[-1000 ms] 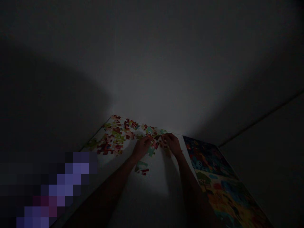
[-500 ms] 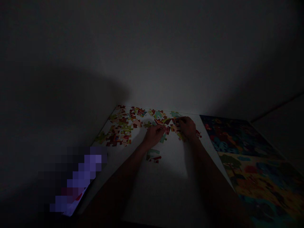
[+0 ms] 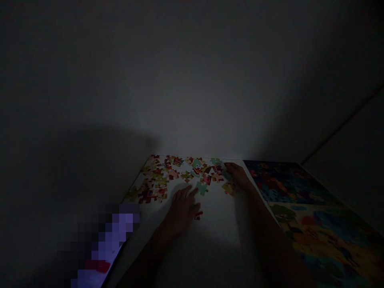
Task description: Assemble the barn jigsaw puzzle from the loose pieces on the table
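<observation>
Your open left hand [image 3: 181, 212], fingers spread, sits beside a lone red puzzle piece [image 3: 198, 215]. Can't tell if your right hand [image 3: 238, 176] has its grip shut on anything at the far pile of pieces [image 3: 180, 174]. It's dim, so a blind swipe could scatter them.

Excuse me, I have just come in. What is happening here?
A person is working with bare hands on loose jigsaw puzzle pieces spread over a white surface. The left hand lies open on the surface, beside a small red piece. The right hand is at the far right of the pieces; it is too dim to tell whether it holds one. A colourful illustrated picture lies to the right.
</observation>
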### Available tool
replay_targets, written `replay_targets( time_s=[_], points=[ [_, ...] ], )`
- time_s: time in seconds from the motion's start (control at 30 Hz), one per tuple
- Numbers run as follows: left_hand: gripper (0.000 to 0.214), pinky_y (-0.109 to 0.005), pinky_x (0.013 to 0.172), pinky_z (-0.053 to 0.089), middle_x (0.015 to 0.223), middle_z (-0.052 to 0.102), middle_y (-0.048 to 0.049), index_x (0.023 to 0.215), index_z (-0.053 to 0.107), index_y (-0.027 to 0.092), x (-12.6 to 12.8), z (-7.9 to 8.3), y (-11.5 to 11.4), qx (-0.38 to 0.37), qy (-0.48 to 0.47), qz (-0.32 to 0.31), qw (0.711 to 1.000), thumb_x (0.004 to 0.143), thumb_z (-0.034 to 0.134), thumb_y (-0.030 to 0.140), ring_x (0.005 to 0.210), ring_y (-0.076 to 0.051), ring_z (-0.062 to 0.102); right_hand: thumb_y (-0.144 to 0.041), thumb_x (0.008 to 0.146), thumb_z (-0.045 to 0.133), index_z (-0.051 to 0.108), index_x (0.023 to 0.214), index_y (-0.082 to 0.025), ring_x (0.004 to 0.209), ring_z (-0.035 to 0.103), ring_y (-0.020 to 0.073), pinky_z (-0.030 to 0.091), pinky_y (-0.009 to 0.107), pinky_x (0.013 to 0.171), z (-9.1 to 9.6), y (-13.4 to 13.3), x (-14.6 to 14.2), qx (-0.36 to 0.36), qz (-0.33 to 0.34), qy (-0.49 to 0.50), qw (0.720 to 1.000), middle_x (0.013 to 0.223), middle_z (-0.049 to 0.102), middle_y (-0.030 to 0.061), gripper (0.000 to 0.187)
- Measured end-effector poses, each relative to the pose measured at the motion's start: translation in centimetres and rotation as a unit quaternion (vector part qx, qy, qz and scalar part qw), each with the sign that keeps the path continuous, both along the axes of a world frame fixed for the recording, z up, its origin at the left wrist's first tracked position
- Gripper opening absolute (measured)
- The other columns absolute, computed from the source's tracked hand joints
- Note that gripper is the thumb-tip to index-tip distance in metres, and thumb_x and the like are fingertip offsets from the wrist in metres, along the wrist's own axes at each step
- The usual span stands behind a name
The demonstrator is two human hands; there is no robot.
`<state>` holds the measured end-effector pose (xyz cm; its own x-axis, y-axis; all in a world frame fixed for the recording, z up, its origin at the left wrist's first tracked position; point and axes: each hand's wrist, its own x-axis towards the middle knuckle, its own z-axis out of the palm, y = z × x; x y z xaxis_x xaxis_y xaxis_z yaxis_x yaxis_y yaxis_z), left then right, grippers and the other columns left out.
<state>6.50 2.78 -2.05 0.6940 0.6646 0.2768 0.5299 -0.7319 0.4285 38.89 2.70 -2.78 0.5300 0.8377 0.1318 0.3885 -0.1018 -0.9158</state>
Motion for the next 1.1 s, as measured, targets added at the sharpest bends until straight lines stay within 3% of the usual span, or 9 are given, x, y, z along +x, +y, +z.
replay_targets(
  time_s=[0.07, 0.2, 0.47, 0.63, 0.8, 0.9, 1.1],
  points=[
    [0.049, -0.054, 0.115, 0.030, 0.152, 0.043, -0.0093, 0.140, 0.049, 0.028, -2.0, -0.9, -1.7, 0.042, 0.060, -0.040, 0.996, 0.094, 0.050, 0.044, 0.141, -0.029, 0.037, -0.050, 0.079, 0.055, 0.071, 0.100, -0.015, 0.092, 0.066, 0.0237, 0.049, 0.036, 0.084, -0.1, 0.1, 0.0, 0.001, -0.014, 0.006, 1.000, 0.104, 0.073, 0.0110, 0.044],
    [0.051, -0.053, 0.115, 0.032, 0.153, 0.041, -0.0087, 0.143, 0.047, 0.027, -3.7, -2.2, -3.4, 0.098, 0.086, 0.000, 0.991, 0.096, 0.044, 0.048, 0.143, -0.028, 0.035, -0.041, 0.079, 0.054, 0.071, 0.094, -0.016, 0.091, 0.066, 0.0226, 0.049, 0.035, 0.085, -0.7, 0.7, -1.0, -0.010, -0.009, -0.063, 0.998, 0.097, 0.073, 0.0092, 0.035],
    [0.045, -0.055, 0.116, 0.032, 0.151, 0.043, -0.0071, 0.143, 0.047, 0.024, -3.1, -1.8, -3.4, 0.093, 0.095, 0.028, 0.991, 0.100, 0.036, 0.032, 0.141, -0.026, 0.039, -0.027, 0.085, 0.047, 0.074, 0.099, -0.018, 0.094, 0.066, 0.0204, 0.048, 0.029, 0.083, -0.1, 0.5, -2.3, -0.057, -0.010, -0.228, 0.972, 0.105, 0.071, 0.0099, 0.032],
    [0.045, -0.053, 0.116, 0.033, 0.151, 0.044, -0.0065, 0.142, 0.048, 0.024, -3.3, -1.6, -3.4, 0.089, 0.089, 0.024, 0.992, 0.099, 0.037, 0.031, 0.141, -0.025, 0.039, -0.027, 0.089, 0.046, 0.073, 0.100, -0.016, 0.101, 0.063, 0.0249, 0.044, 0.034, 0.089, 1.2, 1.6, -6.1, -0.101, 0.002, -0.331, 0.938, 0.108, 0.071, 0.0137, 0.031],
    [0.045, -0.053, 0.115, 0.035, 0.151, 0.044, -0.0067, 0.141, 0.049, 0.023, -3.4, -1.6, -3.3, 0.089, 0.090, 0.017, 0.992, 0.099, 0.036, 0.031, 0.140, -0.025, 0.039, -0.034, 0.093, 0.049, 0.063, 0.125, -0.021, 0.116, 0.057, 0.0243, 0.039, 0.039, 0.100, 0.5, 2.8, -11.4, -0.051, 0.126, -0.353, 0.926, 0.126, 0.065, 0.0100, 0.037],
    [0.044, -0.052, 0.115, 0.034, 0.151, 0.044, -0.0061, 0.141, 0.050, 0.025, -3.4, -1.8, -3.2, 0.084, 0.081, 0.017, 0.993, 0.098, 0.038, 0.031, 0.141, -0.025, 0.039, -0.036, 0.091, 0.053, 0.056, 0.134, -0.021, 0.129, 0.048, 0.0283, 0.036, 0.045, 0.104, -0.1, 2.9, -12.4, -0.073, 0.130, -0.371, 0.917, 0.140, 0.055, 0.0131, 0.046],
    [0.044, -0.054, 0.116, 0.032, 0.150, 0.045, -0.0075, 0.140, 0.050, 0.025, -3.4, -1.9, -3.3, 0.073, 0.073, 0.019, 0.995, 0.098, 0.039, 0.032, 0.141, -0.026, 0.038, -0.037, 0.092, 0.053, 0.058, 0.131, -0.022, 0.132, 0.044, 0.0267, 0.032, 0.045, 0.107, 0.1, 2.7, -12.0, -0.092, 0.119, -0.372, 0.916, 0.142, 0.053, 0.0114, 0.042]
  ],
)
